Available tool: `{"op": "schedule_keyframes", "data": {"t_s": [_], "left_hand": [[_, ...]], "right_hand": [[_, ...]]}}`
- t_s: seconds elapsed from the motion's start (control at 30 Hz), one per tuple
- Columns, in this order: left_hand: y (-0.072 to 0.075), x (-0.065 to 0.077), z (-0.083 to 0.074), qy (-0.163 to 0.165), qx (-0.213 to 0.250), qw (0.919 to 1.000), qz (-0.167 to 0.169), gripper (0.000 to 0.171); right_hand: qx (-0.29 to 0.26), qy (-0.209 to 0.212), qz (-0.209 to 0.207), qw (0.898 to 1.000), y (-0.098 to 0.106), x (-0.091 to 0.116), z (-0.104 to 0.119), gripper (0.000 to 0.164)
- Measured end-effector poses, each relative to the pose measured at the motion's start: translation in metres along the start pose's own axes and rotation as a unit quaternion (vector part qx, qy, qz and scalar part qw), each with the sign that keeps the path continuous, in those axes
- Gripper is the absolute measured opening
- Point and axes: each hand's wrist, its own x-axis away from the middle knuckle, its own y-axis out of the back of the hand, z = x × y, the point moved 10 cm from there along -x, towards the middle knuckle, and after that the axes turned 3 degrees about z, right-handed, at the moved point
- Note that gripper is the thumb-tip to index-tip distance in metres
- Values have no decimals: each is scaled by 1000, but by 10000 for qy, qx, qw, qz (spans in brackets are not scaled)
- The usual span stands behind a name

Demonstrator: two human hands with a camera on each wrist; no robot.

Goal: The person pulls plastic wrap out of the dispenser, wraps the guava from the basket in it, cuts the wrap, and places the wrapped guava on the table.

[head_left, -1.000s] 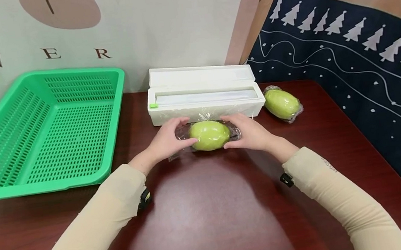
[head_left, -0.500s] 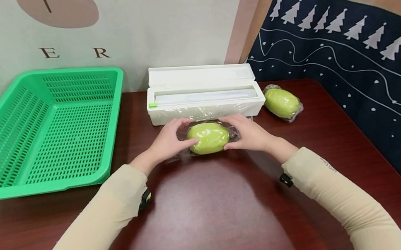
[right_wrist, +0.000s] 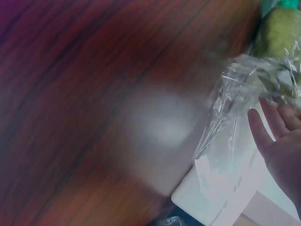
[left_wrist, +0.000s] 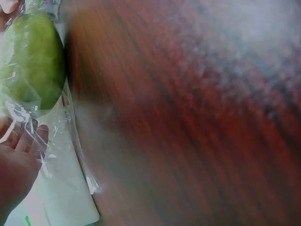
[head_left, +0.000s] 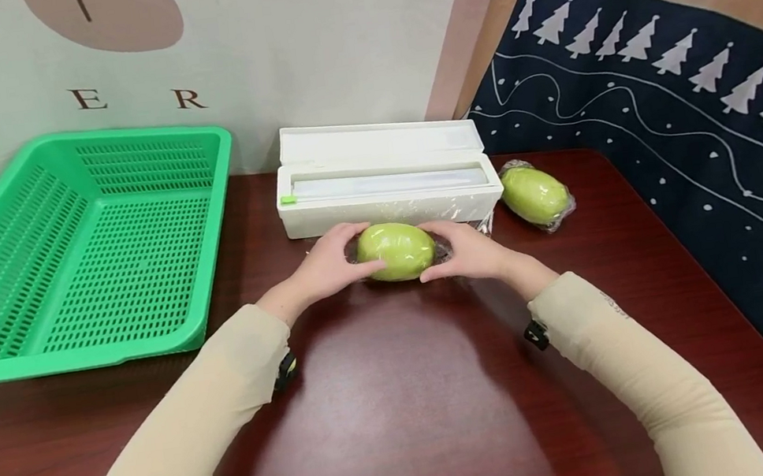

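The left hand (head_left: 331, 264) curves in a wide C around the left end of a green oval fruit (head_left: 396, 251), its thumb lying on the near side and its fingertips against the far edge. The right hand (head_left: 472, 251) mirrors it at the other end — thumb low on the near side, fingers over the far corner — so the fruit sits gripped lengthwise between the two, both hands only partly closed. Clear cling film (right_wrist: 225, 108) gathers at the fruit's ends; the wrist views show the fingers of each hand against it, and it spreads beside the front of a white dispenser box (head_left: 389, 212).

The held fruit is directly in front of that box, near the middle of the dark red-brown worktop (head_left: 390, 427); whether it touches the surface I cannot tell. The box's lid (head_left: 380, 143) stands raised at the back, a pale roll (head_left: 389, 181) shows in the slot, and a small green slider (head_left: 288, 199) sits at the slot's left end. Just beside the box's right end lies a second green fruit (head_left: 537, 195), tilted and wrapped in film. A green slotted basket (head_left: 82, 358) stands to the left, well apart from the hands.
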Motion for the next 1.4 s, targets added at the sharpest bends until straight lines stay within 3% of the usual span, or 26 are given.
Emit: {"op": "schedule_keyframes", "data": {"t_s": [0.13,0.5,0.87,1.1,1.4], "left_hand": [[-5,-4,2,43,-381,9990,213,83],[-1,-10,5,63,-507,9983,266,74],[1,-9,4,148,-373,9988,264,66],[1,-11,7,465,-310,9983,192,68],[0,-11,5,802,-166,9964,199,62]], "right_hand": [[-122,-115,-39,9999,-3,-9,-5,78],[-1025,-529,-109,9933,0,-18,-21,58],[-983,-535,-274,9933,3,-18,-24,58],[-1482,-1183,-430,9809,6,-14,-34,53],[-1494,-1329,-502,9785,8,-16,-41,49]]}}
